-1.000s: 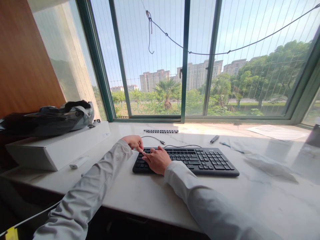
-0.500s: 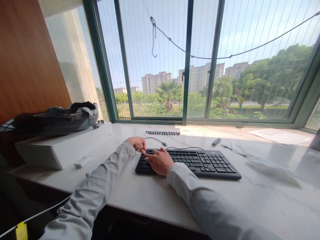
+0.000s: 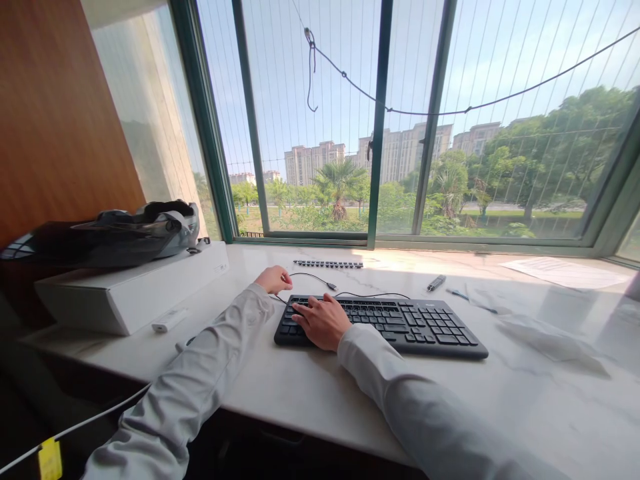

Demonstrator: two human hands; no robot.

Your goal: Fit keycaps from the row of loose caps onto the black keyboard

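A black keyboard [image 3: 400, 323] lies on the white marble sill [image 3: 300, 387] in front of the window. My right hand [image 3: 323, 320] rests on the keyboard's left part with its fingers spread flat over the keys. My left hand [image 3: 274, 279] hovers just behind the keyboard's far left corner, fingers curled in a pinch; what it holds is too small to make out. A thin black cable [image 3: 313, 277] runs from beside that hand along the keyboard's back edge. A row of black keycaps [image 3: 329, 264] lies farther back by the window.
A white box [image 3: 135, 293] with a dark bag [image 3: 105, 237] on it stands at the left. A small white stick [image 3: 170, 320] lies in front of it. A black pen-like tool [image 3: 436, 283], plastic wrap [image 3: 545, 340] and paper [image 3: 563, 272] lie at the right.
My left hand has lifted away from the keyboard's far left corner and moved back toward the cable. My right hand stays on the keys. The view has shifted slightly.
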